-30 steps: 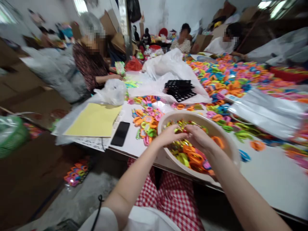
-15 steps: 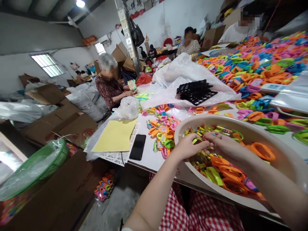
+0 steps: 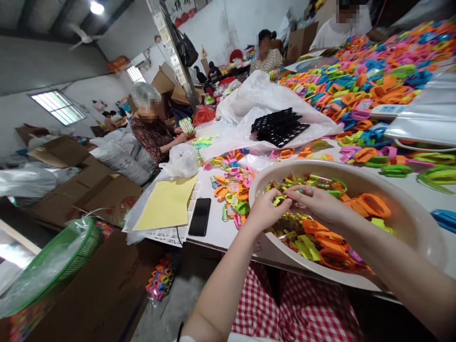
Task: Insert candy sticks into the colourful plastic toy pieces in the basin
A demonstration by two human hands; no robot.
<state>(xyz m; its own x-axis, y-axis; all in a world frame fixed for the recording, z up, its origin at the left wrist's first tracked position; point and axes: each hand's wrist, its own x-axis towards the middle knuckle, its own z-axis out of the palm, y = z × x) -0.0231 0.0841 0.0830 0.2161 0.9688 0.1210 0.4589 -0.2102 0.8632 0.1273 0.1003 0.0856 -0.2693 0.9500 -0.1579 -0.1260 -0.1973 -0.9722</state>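
Observation:
Both my hands meet over the left part of a large beige basin (image 3: pixel 420 223). My left hand (image 3: pixel 268 209) is closed on a small yellow-green piece (image 3: pixel 278 200) showing between thumb and fingers. Beside it, my right hand (image 3: pixel 313 202) has its fingers pinched together, fingertips almost against the left ones; whatever they grip is too small to make out. Under the hands lie many tiny multicoloured wrapped pieces (image 3: pixel 295 228). Orange plastic bands (image 3: pixel 374 205) and a few yellow-green ones (image 3: pixel 307 247) fill the basin's middle and front.
Left of the basin are loose coloured bands (image 3: pixel 235 187), a black phone (image 3: pixel 200 217) and yellow paper (image 3: pixel 166 204). Behind it sit black trays (image 3: pixel 278 127) on plastic sheeting; a big heap of bands (image 3: pixel 377 80) is at the right. A person (image 3: pixel 153 123) works across the table.
The camera view has shifted, so the table and basin appear slightly further left and higher. My hands stay together over the basin, with the yellow-green piece still at my left fingers.

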